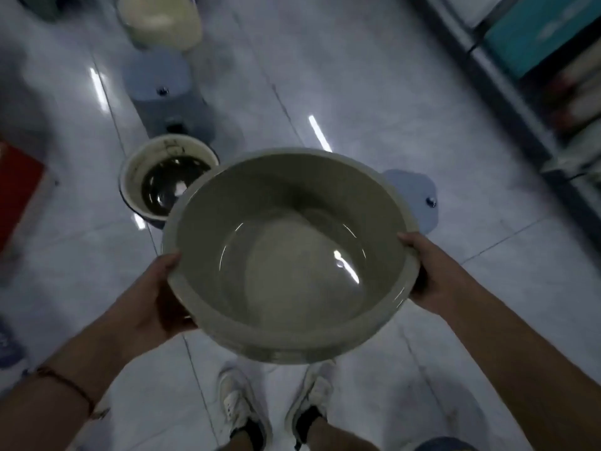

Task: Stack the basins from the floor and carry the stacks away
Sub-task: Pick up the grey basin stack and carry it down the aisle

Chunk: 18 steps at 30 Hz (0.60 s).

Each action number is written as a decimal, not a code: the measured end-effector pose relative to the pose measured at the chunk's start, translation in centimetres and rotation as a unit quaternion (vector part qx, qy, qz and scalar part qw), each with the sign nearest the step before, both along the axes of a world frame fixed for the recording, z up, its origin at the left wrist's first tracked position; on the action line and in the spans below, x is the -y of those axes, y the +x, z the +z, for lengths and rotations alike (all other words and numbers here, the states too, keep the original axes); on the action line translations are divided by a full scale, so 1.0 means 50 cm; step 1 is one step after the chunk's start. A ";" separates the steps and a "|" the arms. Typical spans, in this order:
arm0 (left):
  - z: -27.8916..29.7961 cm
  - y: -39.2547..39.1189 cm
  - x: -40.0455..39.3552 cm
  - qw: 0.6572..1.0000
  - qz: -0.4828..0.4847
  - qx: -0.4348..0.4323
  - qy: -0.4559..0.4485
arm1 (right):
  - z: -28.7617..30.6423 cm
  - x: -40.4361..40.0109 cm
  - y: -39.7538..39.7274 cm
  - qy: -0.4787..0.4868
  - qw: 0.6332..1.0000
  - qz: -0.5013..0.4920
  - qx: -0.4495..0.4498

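I hold a large grey-green basin (289,255) in front of me, above the floor, with its open side up and nothing in it. My left hand (159,291) grips its left rim and my right hand (429,271) grips its right rim. A white enamel basin (136,170) with a dark inside stands on the floor just beyond, partly hidden by the held basin's rim. A cream basin or tub (159,17) stands further away at the top of the view, blurred.
Two blue-grey plastic stools stand on the tiled floor: one (162,89) behind the enamel basin, one (413,196) peeking out to the right of the held basin. Shelving (553,76) runs along the right. A red object (16,190) lies at the left edge. My shoes (276,405) are below.
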State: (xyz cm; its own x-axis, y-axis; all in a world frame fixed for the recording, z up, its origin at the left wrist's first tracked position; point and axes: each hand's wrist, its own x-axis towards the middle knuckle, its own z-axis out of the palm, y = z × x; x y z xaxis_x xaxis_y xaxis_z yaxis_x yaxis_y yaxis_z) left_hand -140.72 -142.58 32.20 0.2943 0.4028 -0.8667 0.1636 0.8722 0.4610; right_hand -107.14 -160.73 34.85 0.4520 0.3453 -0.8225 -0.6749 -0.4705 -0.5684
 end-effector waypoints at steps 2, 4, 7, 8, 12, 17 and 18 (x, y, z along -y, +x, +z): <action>0.154 0.005 -0.015 0.998 0.007 0.043 0.034 | 0.165 -0.014 0.008 0.014 0.999 -0.018 0.037; 0.294 0.014 -0.022 0.996 0.006 0.067 0.065 | 0.312 -0.015 0.005 0.038 0.997 -0.027 0.054; 0.478 0.017 -0.026 0.991 0.003 0.080 0.107 | 0.494 -0.002 -0.011 0.090 0.993 -0.037 0.066; 0.527 0.014 -0.027 0.990 0.001 0.081 0.115 | 0.542 0.003 -0.021 0.090 0.992 -0.037 0.081; 0.681 0.014 -0.031 0.988 -0.017 0.090 0.129 | 0.668 0.038 -0.046 0.109 0.987 -0.029 0.113; 0.815 0.038 -0.008 0.984 -0.065 0.089 0.140 | 0.749 0.093 -0.044 0.130 0.984 -0.007 0.121; 0.833 0.044 -0.006 0.982 -0.075 0.099 0.144 | 0.766 0.102 -0.042 0.134 0.982 -0.005 0.131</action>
State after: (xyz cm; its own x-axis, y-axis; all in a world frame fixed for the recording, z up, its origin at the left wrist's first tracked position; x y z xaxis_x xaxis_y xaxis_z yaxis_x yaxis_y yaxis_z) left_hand -138.50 -142.29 73.83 0.5200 0.5616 -0.6436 0.1632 0.6742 0.7203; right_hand -109.23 -165.81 73.16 0.6406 0.5281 -0.5575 -0.4922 -0.2749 -0.8260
